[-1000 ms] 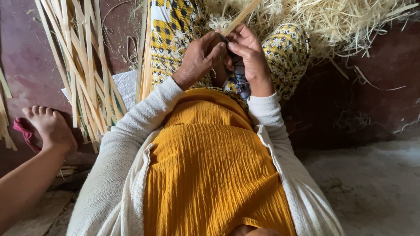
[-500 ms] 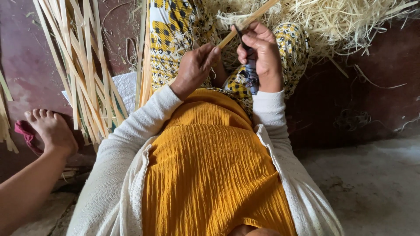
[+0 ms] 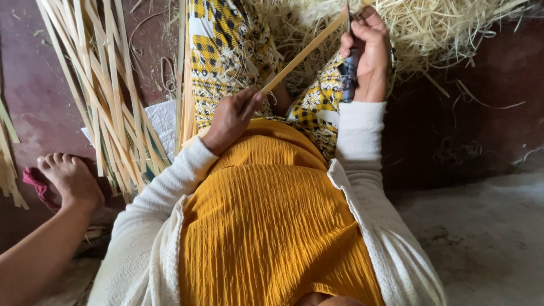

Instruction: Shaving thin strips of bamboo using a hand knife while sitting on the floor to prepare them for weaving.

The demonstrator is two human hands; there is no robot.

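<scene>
My left hand point(image 3: 233, 115) pinches the near end of a long pale bamboo strip point(image 3: 303, 55) that slants up to the right over my lap. My right hand point(image 3: 369, 48) is closed on a knife with a dark handle point(image 3: 349, 72), its blade set against the strip's far end near the top edge. Both hands sit above my yellow patterned skirt point(image 3: 224, 51). The blade tip is mostly hidden by my fingers.
A bundle of long bamboo strips point(image 3: 99, 96) lies on the floor at the left. A heap of pale shavings point(image 3: 453, 25) fills the top right. Another person's bare foot point(image 3: 71, 178) and leg rest at the lower left, over a red cloth point(image 3: 35, 184).
My right hand has slid up and to the right along the strip with the knife. My left hand has drawn back toward my body, so the hands are now far apart.
</scene>
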